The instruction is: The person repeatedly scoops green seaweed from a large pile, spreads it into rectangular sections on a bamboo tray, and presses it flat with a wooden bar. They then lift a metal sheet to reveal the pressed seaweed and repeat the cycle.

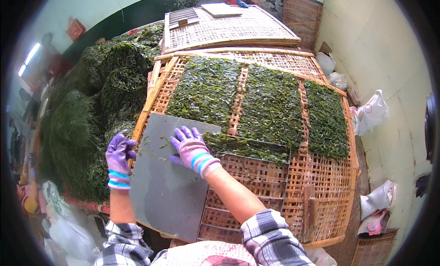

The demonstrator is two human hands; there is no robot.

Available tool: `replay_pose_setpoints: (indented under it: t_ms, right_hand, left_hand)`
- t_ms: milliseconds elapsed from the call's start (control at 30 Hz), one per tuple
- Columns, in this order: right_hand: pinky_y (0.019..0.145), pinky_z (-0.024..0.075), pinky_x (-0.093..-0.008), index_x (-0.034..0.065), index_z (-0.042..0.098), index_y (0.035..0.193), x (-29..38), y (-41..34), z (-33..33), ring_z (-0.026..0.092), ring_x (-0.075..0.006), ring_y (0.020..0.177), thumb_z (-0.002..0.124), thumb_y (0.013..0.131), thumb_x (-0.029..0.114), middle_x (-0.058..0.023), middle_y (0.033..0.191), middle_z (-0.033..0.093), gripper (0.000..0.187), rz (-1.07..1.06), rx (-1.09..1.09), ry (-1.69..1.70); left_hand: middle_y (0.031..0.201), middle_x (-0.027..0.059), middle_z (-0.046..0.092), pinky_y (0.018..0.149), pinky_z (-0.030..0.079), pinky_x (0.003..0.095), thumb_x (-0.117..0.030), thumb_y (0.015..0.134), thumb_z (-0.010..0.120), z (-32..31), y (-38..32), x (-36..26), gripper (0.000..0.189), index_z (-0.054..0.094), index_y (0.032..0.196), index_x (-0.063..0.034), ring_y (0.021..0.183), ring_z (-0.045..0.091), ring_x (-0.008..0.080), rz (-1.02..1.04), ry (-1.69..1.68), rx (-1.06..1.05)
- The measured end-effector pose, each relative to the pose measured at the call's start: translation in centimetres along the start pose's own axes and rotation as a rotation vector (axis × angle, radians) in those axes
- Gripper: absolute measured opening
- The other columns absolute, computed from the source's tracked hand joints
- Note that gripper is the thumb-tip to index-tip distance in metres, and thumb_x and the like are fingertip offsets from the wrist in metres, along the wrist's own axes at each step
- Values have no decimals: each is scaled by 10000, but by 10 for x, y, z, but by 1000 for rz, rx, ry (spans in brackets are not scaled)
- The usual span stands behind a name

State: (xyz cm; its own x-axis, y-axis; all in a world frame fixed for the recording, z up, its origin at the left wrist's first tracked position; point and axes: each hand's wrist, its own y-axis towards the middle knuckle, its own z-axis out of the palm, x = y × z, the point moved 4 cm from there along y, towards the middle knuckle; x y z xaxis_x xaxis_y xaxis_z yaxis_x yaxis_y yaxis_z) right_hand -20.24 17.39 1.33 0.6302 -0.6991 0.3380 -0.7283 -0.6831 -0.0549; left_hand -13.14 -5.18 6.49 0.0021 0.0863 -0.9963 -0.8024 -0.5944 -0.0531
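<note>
A woven bamboo tray (326, 183) lies before me, with rectangular mats of shredded green seaweed (271, 107) on its far part. On its near left part rests a flat grey board (165, 197), bearing a few green shreds. My right hand (189, 145), in a purple-coated glove, is spread over the board's upper right, beside a strip of loose seaweed (247, 147). That strip lies in the top of a thin divided frame (247, 197) on the tray. My left hand (120, 149), gloved alike, has bent fingers at the tray's left edge, beside the seaweed heap; whether it holds any shreds is unclear.
A large heap of wet green seaweed (72, 138) fills the left side. Beyond the tray stand more stacked bamboo trays (223, 30) with a pale board (220, 9) on top. A co-worker's blue-gloved hand (241, 3) touches the far edge. White plastic bags (373, 111) line the right wall.
</note>
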Motion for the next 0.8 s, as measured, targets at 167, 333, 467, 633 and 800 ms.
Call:
replay_pose_setpoints:
  t_ms: [167, 333, 467, 633, 800]
  right_hand:
    - [775, 515, -414, 145, 715, 846, -77, -94, -40, 661, -272, 821, 642, 840, 191, -67, 826, 678, 86, 150, -414, -73]
    - [974, 439, -414, 204, 675, 1141, -140, -210, -71, 604, -225, 1088, 613, 924, 375, -7, 1182, 647, 284, 658, -181, -128]
    - [1097, 317, -462, 244, 544, 1341, -116, -200, -55, 478, -273, 1278, 684, 835, 222, -84, 1403, 513, 526, 289, -248, -258]
    - [1121, 273, -463, 285, 586, 1291, -109, -151, -16, 455, -252, 1320, 503, 919, 223, -64, 1448, 479, 386, 182, -114, -346]
    - [944, 420, -401, 192, 732, 874, -136, -182, -57, 612, -220, 1020, 697, 836, 339, 12, 1045, 683, 156, 322, -476, 95]
  left_hand:
    - [776, 54, 700, 444, 420, 200, -58, 972, 528, -31, 6, -9, 238, 637, 1185, -54, 556, 584, 73, -33, 81, -66]
    - [797, 21, 696, 489, 428, 201, -51, 951, 518, 17, -5, 4, 278, 644, 1198, -63, 632, 618, 73, -72, 72, 125]
    - [1061, 131, 693, 788, 572, 324, 13, 916, 515, 139, -36, 16, 379, 579, 1288, -17, 933, 688, 199, 89, -129, 648]
    - [1393, 125, 538, 1064, 429, 357, 76, 867, 503, 243, -97, 38, 499, 535, 1346, -61, 1282, 522, 227, 726, 384, 1067]
    - [1480, 113, 445, 1197, 191, 437, -345, 971, 468, 217, -99, 60, 487, 491, 1393, -102, 1422, 337, 260, 1070, 1181, 1232]
